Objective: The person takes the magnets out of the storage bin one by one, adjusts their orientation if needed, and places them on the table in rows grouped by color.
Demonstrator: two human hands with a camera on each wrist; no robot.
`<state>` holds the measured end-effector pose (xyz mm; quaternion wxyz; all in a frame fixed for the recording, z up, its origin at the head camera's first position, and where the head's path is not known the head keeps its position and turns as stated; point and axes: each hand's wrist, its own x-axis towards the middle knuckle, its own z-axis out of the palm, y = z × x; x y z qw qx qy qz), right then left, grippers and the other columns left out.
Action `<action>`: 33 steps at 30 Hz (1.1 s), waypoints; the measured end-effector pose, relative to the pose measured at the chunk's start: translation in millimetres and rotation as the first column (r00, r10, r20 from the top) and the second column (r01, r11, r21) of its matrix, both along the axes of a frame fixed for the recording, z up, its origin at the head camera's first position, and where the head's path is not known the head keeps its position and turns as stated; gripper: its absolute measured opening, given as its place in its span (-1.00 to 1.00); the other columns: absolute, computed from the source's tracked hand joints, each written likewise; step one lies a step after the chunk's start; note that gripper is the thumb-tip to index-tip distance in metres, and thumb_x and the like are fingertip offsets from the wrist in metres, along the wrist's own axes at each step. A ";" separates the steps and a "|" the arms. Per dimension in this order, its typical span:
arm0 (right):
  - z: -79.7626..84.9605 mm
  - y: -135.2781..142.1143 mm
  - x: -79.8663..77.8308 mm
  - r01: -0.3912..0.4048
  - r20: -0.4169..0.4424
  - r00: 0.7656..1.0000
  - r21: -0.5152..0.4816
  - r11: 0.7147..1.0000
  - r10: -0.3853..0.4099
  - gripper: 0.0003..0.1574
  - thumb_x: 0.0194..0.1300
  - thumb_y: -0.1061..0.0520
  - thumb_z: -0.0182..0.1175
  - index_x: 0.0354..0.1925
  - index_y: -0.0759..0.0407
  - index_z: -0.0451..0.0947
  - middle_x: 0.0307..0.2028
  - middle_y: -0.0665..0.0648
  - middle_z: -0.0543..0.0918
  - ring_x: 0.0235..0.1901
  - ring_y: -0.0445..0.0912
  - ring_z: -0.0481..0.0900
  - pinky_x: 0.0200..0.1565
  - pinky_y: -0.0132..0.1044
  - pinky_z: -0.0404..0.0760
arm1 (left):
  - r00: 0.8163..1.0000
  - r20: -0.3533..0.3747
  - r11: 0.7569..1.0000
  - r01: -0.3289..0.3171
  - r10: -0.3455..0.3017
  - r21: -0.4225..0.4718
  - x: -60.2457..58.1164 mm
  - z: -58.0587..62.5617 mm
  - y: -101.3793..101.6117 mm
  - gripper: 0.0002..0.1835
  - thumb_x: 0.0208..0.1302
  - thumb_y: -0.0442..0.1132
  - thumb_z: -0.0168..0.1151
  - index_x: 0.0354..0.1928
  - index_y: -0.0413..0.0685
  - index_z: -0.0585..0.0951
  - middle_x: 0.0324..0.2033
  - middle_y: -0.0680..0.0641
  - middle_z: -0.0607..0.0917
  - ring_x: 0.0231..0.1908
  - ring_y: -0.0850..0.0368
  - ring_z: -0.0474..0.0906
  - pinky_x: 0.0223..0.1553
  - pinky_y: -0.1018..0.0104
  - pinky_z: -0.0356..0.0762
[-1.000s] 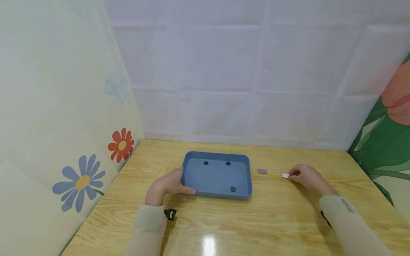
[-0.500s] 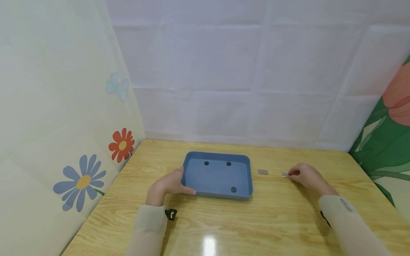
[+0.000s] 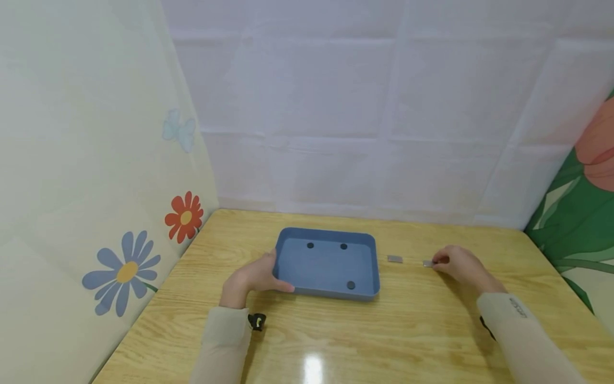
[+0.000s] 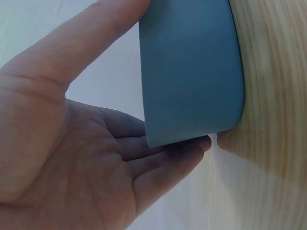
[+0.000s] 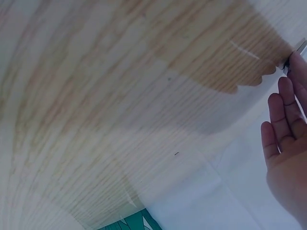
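A shallow blue tray (image 3: 318, 264) sits on the wooden table with several small black discs inside, one of them the near-right disc (image 3: 351, 285). My left hand (image 3: 251, 277) holds its left end, the thumb along the near wall; in the left wrist view that hand (image 4: 81, 148) spans the blue wall (image 4: 192, 76) between thumb and fingers. Right of the tray lies a small flat grey rectangle (image 3: 395, 259). Farther right, my right hand (image 3: 458, 265) pinches a similar silvery piece (image 3: 427, 264) at table level. In the right wrist view only part of the hand (image 5: 292, 129) shows, with something dark at its fingertips.
The wooden table (image 3: 384, 341) reaches back to a white cloth wall (image 3: 307, 117). A flower-printed panel (image 3: 126, 272) bounds the left side, and a green leafy one (image 3: 573, 213) the right.
The silvery piece at my right fingertips looked bright white a second ago and is greyer now, as if tilted. Both hands and the tray stay put; the view shifts very slightly.
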<state>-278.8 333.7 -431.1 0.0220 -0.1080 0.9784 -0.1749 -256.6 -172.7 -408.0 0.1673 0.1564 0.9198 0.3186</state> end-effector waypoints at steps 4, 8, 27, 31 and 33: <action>2.8 -1.5 0.2 0.015 0.043 0.999 -0.017 1.000 -0.015 -0.76 0.29 0.16 0.42 -0.13 0.28 0.75 -0.23 0.20 0.74 -0.22 -0.01 0.63 -0.12 0.00 0.64 | 1.000 0.008 1.000 -0.007 0.007 0.000 0.8 0.5 0.8 0.35 0.08 0.06 0.61 0.61 -0.40 -0.13 0.58 -0.42 0.13 0.53 -0.31 0.20 0.52 -0.22 0.22; 9.7 -3.9 -1.4 0.018 0.068 0.998 -0.036 0.999 -0.015 -0.60 0.35 0.10 0.38 0.04 0.34 0.70 -0.13 0.26 0.73 -0.16 0.05 0.63 -0.12 0.00 0.64 | 1.000 0.007 1.000 -0.015 0.015 -0.012 1.1 1.9 1.5 0.36 0.08 0.07 0.61 0.60 -0.41 -0.12 0.57 -0.44 0.14 0.52 -0.32 0.21 0.50 -0.24 0.24; 34.0 -47.3 -6.7 -0.122 -0.048 0.991 -0.002 0.993 0.122 -0.62 0.39 0.10 0.33 0.06 0.31 0.69 -0.08 0.26 0.75 -0.09 0.11 0.66 -0.02 0.12 0.65 | 0.999 0.011 0.999 -0.033 0.034 -0.031 0.3 1.2 1.0 0.36 0.09 0.09 0.60 0.61 -0.40 -0.13 0.57 -0.43 0.14 0.53 -0.30 0.21 0.51 -0.21 0.24; 37.5 -62.1 -8.2 -0.158 -0.081 0.984 0.013 0.987 0.158 -0.64 0.39 0.11 0.34 0.06 0.30 0.70 -0.10 0.23 0.75 -0.10 0.10 0.67 -0.03 0.09 0.67 | 0.999 0.014 0.999 -0.036 0.036 -0.032 0.6 0.8 1.0 0.36 0.09 0.08 0.60 0.60 -0.42 -0.13 0.57 -0.43 0.14 0.53 -0.30 0.21 0.51 -0.20 0.25; 37.9 -68.8 -8.2 -0.179 -0.099 0.979 0.014 0.984 0.180 -0.65 0.37 0.11 0.35 0.04 0.29 0.71 -0.11 0.22 0.75 -0.11 0.10 0.67 -0.04 0.07 0.67 | 0.999 0.015 0.999 -0.036 0.037 -0.034 0.7 0.6 1.2 0.36 0.09 0.08 0.60 0.61 -0.41 -0.14 0.57 -0.43 0.13 0.53 -0.29 0.21 0.51 -0.20 0.25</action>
